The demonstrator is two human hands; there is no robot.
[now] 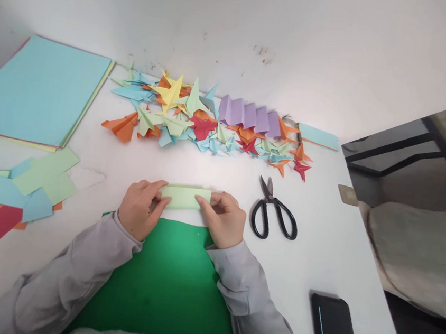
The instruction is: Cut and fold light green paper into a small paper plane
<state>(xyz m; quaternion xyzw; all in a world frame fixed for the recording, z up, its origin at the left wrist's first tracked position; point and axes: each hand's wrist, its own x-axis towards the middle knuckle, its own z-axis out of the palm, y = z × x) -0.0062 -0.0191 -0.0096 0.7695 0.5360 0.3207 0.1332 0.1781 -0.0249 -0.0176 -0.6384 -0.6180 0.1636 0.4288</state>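
A folded strip of pale green paper (185, 197) lies on the white table (206, 170) just beyond a dark green sheet (171, 284). My left hand (139, 208) pinches the strip's left end with its fingers curled. On the other side, my right hand (223, 219) presses and grips the strip's right end, thumb laid on top. Both wrists rest on the green sheet's far edge.
Black scissors (273, 215) lie closed to the right of my hands. A heap of coloured folded paper shapes (207, 120) runs along the wall. A stack of blue sheets (40, 89) and paper offcuts (13, 193) sit left. A black phone (335, 333) lies near right.
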